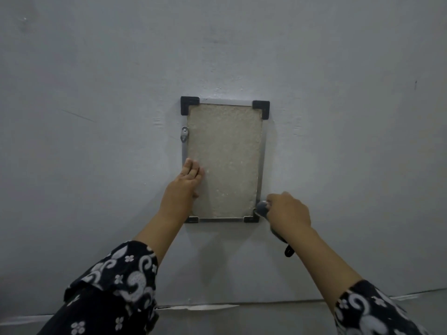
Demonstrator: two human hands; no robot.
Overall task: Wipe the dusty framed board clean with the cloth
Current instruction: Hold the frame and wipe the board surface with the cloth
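Left hand [187,182] lies flat, fingers straight, on the framed board [223,160] at its lower-left edge; right hand [287,211] grips the grey cloth [263,208] against the bottom-right corner.

The framed board [223,160] has a rough, grainy beige face — matt and speckled — inside a thin grey metal-looking rim with black matt plastic-looking corner caps [189,105]. Just beside the right hand's [287,211] grip, the grey cloth [263,207] looks soft and dull.
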